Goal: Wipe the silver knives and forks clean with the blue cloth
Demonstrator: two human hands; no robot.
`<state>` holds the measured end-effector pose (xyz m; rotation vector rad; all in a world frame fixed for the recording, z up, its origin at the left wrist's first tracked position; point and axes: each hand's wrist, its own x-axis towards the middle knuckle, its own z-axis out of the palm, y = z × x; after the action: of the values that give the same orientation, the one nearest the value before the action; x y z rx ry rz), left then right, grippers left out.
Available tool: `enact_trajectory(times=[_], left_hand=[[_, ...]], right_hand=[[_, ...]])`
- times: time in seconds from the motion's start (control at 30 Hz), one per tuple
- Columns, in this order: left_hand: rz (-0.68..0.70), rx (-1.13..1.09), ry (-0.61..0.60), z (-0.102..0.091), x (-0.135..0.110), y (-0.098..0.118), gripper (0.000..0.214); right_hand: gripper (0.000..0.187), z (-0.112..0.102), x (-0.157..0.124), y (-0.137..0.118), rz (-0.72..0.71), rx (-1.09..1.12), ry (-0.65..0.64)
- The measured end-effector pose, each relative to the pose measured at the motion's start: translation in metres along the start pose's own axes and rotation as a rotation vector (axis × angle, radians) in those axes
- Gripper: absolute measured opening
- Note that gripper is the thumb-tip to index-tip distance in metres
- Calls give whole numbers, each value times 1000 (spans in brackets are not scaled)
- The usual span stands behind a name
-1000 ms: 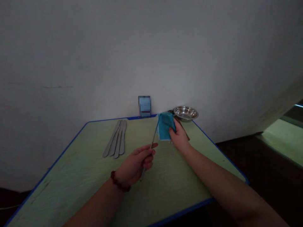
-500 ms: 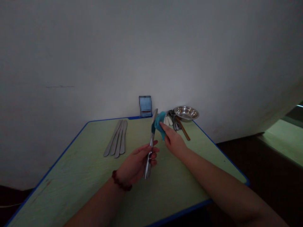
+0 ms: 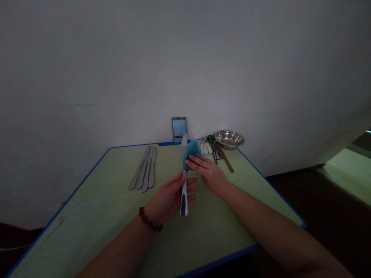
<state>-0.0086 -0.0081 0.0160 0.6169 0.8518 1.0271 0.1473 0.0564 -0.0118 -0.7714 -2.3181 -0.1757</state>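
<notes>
My left hand (image 3: 171,197), with a bead bracelet at the wrist, is closed round the handle of a metal table knife (image 3: 184,193) held upright over the green table (image 3: 95,216). My right hand (image 3: 207,172) presses a folded teal cloth (image 3: 189,152) against the upper part of the knife's blade, fingers wrapped over the cloth. Both hands are above the middle of the table.
Several metal knives (image 3: 143,173) lie side by side at the table's back left. At the back right are a pile of cutlery with chopsticks (image 3: 216,152) and a steel bowl (image 3: 228,138). A small blue box (image 3: 179,129) stands against the white wall.
The knife has turned more upright in my left hand. My right hand with the cloth has moved left and closed over the blade, uncovering the cutlery pile behind it.
</notes>
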Motion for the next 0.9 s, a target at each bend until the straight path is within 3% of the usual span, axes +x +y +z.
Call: enact_trajectory(times=[0.3, 0.9], left_hand=[[-19, 85, 32, 1, 1, -1, 28], [-59, 174, -17, 3, 0, -4, 29]], right_hand=[[58, 3, 1, 1, 69, -47, -62], [59, 5, 0, 14, 171, -124, -30]])
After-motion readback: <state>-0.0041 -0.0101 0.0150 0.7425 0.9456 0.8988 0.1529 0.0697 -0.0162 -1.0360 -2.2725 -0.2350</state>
